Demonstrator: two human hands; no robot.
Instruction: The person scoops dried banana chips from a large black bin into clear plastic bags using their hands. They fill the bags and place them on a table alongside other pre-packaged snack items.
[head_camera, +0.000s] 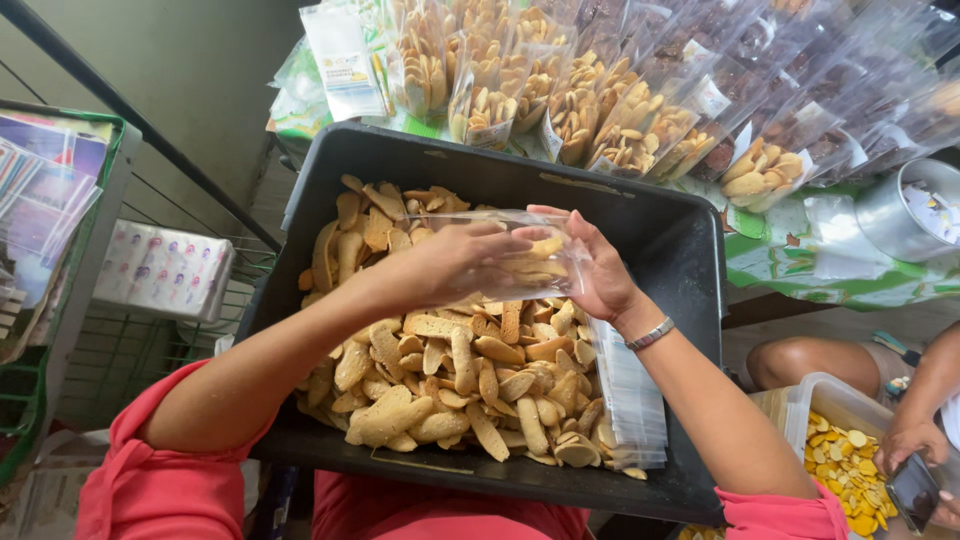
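A black plastic tub (680, 250) rests on my lap, heaped with long golden biscuits (450, 380). Above the heap both hands meet around a clear plastic bag (540, 262) that has a few biscuits inside. My left hand (455, 262) reaches into or against the bag's mouth from the left. My right hand (590, 268), with a metal bracelet on its wrist, grips the bag from the right side. A stack of empty clear bags (628, 395) lies along the tub's right inner wall.
Filled biscuit bags (600, 110) crowd a table with a green cloth (780, 255) behind the tub. A metal bowl (905, 215) stands at the right. Another person's hand holds a phone (912, 488) over a container of round yellow biscuits (845, 465). A green wire rack (60, 250) is at left.
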